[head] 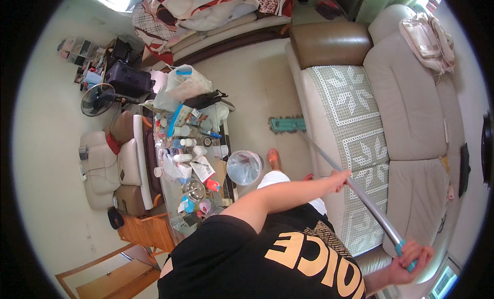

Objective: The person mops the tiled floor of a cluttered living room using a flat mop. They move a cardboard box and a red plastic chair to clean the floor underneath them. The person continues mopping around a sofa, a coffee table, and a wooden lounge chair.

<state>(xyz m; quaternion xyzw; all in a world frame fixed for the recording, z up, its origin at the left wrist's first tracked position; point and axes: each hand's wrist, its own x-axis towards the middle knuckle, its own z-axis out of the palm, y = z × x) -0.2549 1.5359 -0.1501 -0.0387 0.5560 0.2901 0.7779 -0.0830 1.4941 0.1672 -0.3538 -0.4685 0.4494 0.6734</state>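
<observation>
A flat mop's teal head [281, 124] with a grey fringe lies on the tiled floor, its right end against the base of the sofa. From it a silver mop handle [372, 210] slants up toward me, passing over the sofa seat. My left hand [340, 180] is wrapped around the handle's middle stretch. Higher up, my right hand [413, 258] grips the teal end of the handle. The pole hides part of the lace sofa cover [359, 94] beneath it.
A beige leather sofa [401, 106] runs along the right, with a pale backpack [426, 42] on its backrest. On the left stands a glass table [170, 206] crowded with bottles and bags. A lined waste bin [244, 168] sits between table and my feet. Behind are a fan [98, 100] and wooden chair [144, 231].
</observation>
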